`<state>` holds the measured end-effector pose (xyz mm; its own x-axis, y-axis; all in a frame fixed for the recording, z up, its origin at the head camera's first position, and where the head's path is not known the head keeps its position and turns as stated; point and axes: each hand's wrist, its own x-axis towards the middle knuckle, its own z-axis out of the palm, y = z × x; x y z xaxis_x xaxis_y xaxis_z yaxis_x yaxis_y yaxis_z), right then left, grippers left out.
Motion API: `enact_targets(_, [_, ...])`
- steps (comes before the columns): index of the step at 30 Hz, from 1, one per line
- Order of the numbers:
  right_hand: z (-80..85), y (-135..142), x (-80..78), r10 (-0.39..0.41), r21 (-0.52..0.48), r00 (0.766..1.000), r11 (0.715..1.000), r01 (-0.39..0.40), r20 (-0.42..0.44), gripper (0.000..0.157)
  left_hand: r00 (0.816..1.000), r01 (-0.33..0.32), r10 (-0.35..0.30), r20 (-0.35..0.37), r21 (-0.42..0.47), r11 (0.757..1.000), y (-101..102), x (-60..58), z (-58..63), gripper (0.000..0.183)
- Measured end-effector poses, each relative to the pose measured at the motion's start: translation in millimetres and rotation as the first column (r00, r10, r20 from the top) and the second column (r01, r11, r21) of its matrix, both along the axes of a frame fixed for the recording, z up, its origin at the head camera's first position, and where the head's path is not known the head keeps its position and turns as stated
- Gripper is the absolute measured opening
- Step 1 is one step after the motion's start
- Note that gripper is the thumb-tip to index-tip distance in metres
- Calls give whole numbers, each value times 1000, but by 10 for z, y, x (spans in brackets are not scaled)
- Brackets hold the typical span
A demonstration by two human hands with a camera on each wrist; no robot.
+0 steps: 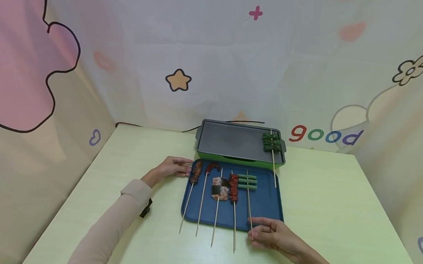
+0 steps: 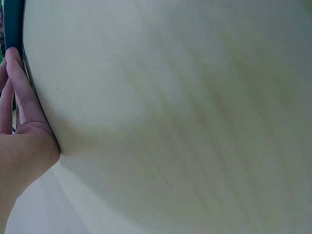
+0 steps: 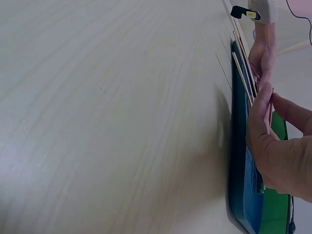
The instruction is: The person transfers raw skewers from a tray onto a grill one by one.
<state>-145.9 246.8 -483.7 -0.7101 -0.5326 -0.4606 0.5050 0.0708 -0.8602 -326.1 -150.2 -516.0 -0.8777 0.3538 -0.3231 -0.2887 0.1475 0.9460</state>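
Note:
A blue tray (image 1: 265,206) lies on the table with several skewers across it. My right hand (image 1: 276,236) pinches the lower end of the green bean skewer (image 1: 247,181), the rightmost one on the tray. Left of it lie a red meat skewer (image 1: 233,187), a black-banded roll skewer (image 1: 220,189), a curled red skewer (image 1: 212,168) and a brown meat skewer (image 1: 196,172). My left hand (image 1: 173,166) touches the tray's left edge with fairly straight fingers. In the left wrist view, its fingers (image 2: 24,92) rest along the tray's side.
Behind the tray stands a green electric grill (image 1: 232,139) with a dark flat plate. A dark green leafy skewer (image 1: 271,143) lies on its right end, its stick reaching over the tray. A black cord (image 1: 129,124) runs along the back edge; patterned cloth walls surround the table.

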Motion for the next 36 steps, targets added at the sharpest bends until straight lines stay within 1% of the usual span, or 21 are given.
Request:
enact_targets(4, [9,23,11,-2,7,1000,1000,2,-13,68,1000,-8,8,-9,-14,1000,-6,-14,-34,46])
enact_targets(11, [24,97,52,-10,15,1000,1000,10,-29,65,1000,-8,8,-16,-21,1000,-1,-8,-29,47])
enact_targets(15, [18,139,85,10,25,999,1000,-9,-39,64,1000,-6,6,-16,-23,1000,-9,2,-23,47])
enact_targets(19, [24,164,106,38,16,996,999,-36,-78,62,1000,-7,7,-11,-9,1000,-27,-10,-50,47])
enact_targets(23, [76,159,83,47,17,989,999,-45,-138,63,1000,4,-3,-17,30,1000,-48,-14,-76,48])
enact_targets(26, [135,132,41,37,46,983,999,-29,-180,65,999,35,-32,-39,71,997,-78,7,-72,47])
enact_targets(30, [220,69,-30,-4,71,975,997,20,-222,66,992,99,-88,-85,134,986,-116,39,-57,46])
enact_targets(32, [256,32,-79,-29,73,970,996,48,-241,66,990,113,-99,-98,149,982,-116,45,-57,46])
enact_targets(34, [286,-10,-138,-59,85,964,993,83,-261,64,991,107,-94,-97,139,985,-101,39,-64,47])
enact_targets(36, [300,-55,-201,-89,101,955,987,122,-281,61,994,78,-70,-81,104,992,-77,31,-70,49])
